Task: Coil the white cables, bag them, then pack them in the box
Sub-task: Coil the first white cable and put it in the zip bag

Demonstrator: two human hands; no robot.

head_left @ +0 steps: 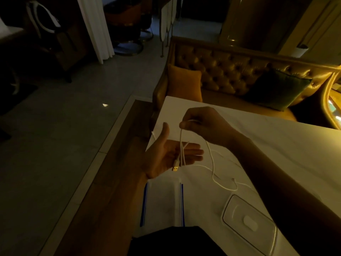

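Observation:
My right hand pinches a white cable above the table's left end, and its folded strands hang down. My left hand lies flat, palm up, under those strands; the cable's USB plug rests at the heel of the palm. The remaining length of the cable trails loosely over the white table towards the right. Two clear zip bags with blue seals lie flat near the front edge. A clear plastic box lies beside them, to the right.
A tufted golden sofa with an orange cushion and a dark green cushion stands behind the table. The table's left edge drops to a wooden step and grey tiled floor. The room is dim.

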